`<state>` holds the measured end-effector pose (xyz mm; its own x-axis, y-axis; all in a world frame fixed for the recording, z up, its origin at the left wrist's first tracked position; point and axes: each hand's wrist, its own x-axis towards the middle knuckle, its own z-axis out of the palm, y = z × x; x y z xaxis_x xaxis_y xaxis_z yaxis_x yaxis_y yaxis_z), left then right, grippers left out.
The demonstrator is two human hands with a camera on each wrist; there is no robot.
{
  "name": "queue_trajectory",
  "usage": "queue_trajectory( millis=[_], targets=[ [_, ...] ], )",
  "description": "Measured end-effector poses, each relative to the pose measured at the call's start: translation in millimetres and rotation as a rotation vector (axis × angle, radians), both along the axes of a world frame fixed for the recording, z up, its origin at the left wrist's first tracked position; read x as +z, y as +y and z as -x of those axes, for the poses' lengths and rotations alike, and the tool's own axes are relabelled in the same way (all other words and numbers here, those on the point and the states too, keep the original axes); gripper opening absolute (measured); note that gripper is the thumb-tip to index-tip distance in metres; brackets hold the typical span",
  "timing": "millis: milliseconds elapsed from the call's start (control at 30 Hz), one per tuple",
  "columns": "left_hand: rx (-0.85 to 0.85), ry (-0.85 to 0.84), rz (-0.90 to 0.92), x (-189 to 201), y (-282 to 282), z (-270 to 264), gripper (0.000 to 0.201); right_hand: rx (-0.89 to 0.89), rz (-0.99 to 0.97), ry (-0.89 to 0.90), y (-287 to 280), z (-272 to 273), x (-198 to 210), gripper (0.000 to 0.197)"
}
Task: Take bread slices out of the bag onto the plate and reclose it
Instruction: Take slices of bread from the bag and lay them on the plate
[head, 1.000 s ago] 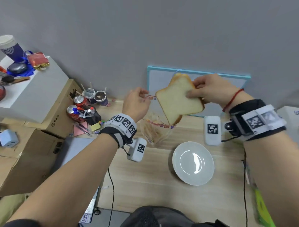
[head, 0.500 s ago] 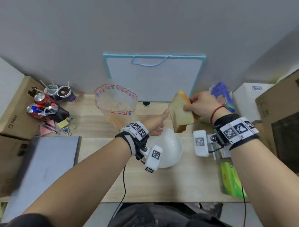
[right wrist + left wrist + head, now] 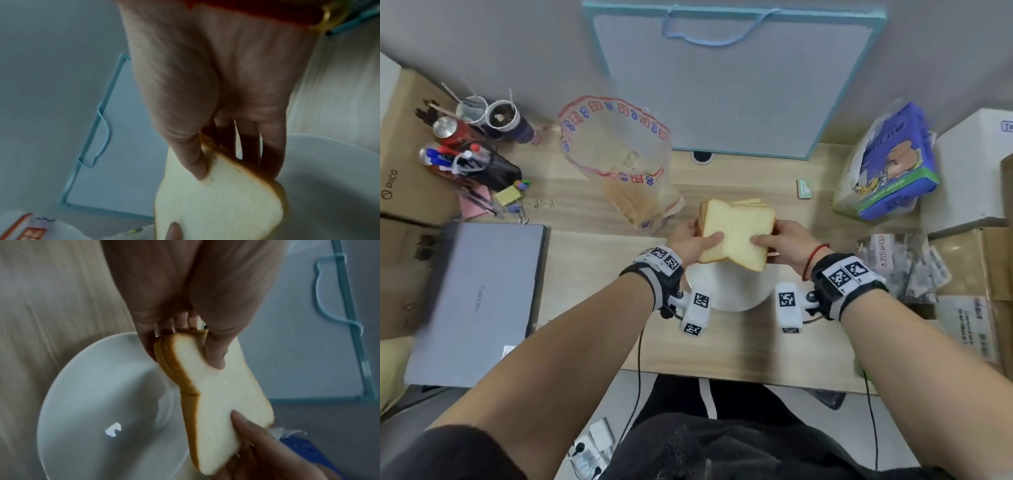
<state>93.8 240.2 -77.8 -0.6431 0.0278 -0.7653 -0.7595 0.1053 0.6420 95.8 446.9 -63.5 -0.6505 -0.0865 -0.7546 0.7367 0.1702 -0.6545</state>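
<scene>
1. White bread slices (image 3: 736, 236), a small stack with tan crusts, sit pinched between both hands just above the plate (image 3: 736, 291), not resting on it from what the wrist views show.
2. Left hand (image 3: 693, 245) grips the stack's left edge: thumb (image 3: 216, 353) lies on the top face and the other fingers curl underneath, so it's closed on the bread.
3. Right hand (image 3: 786, 246) does the same on the right edge, thumb (image 3: 195, 164) on top and fingers (image 3: 271, 155) under the stack, also holding the bread.
4. So the slices span the gap between the two sets of fingers, top face tilted toward the head camera.
5. The plate is plain white, on the wood-look counter (image 3: 592, 274), right below the hands.
6. The bread bag (image 3: 619, 154) is clear plastic with red and blue print round its rim, standing open on the counter behind and to the left of the hands, well apart from them. More slices show inside. The print is too blurry to read.
7. Readable stuff: the cardboard box (image 3: 400, 164) at far left says "PICO". The blue package (image 3: 890, 164) at right has a cartoon figure, its text unreadable.
8. A closed grey laptop (image 3: 476, 301) lies left of the plate, and a blue-trimmed board (image 3: 736, 85) leans on the wall behind.
</scene>
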Motion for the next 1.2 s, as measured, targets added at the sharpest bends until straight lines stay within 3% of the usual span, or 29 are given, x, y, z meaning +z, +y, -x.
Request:
queue_trajectory(
  millis=[133,267,400,600,833,1067,1200],
  targets=[
    [-0.163,0.054,0.184,-31.2,3.5,4.8,0.099,0.019,-0.061,-0.014,-1.3,-2.2,-29.9,0.033],
    [-0.286,0.111,0.336,-35.5,10.0,6.6,0.069,0.097,-0.231,0.064,1.6,-2.0,-42.9,0.043],
    [-0.432,0.126,0.455,-40.1,12.7,4.9,0.066,0.21,-0.419,0.131,1.1,-0.2,-42.5,0.054],
    [-0.579,0.105,0.538,-46.9,10.4,4.4,0.061,0.318,-0.533,0.146,1.4,-3.3,-48.9,0.049],
    [-0.502,0.091,0.601,-46.0,30.3,-1.3,0.06,0.285,-0.666,0.203,-5.7,-11.4,-55.7,0.039],
    [-0.428,0.028,0.519,-39.0,35.8,-3.2,0.088,0.268,-0.713,0.241,-11.8,-16.5,-57.1,0.04],
    [-0.381,0.024,0.487,-27.2,37.3,-6.8,0.093,0.253,-0.687,0.258,-11.5,-18.1,-52.8,0.04]
  ],
)
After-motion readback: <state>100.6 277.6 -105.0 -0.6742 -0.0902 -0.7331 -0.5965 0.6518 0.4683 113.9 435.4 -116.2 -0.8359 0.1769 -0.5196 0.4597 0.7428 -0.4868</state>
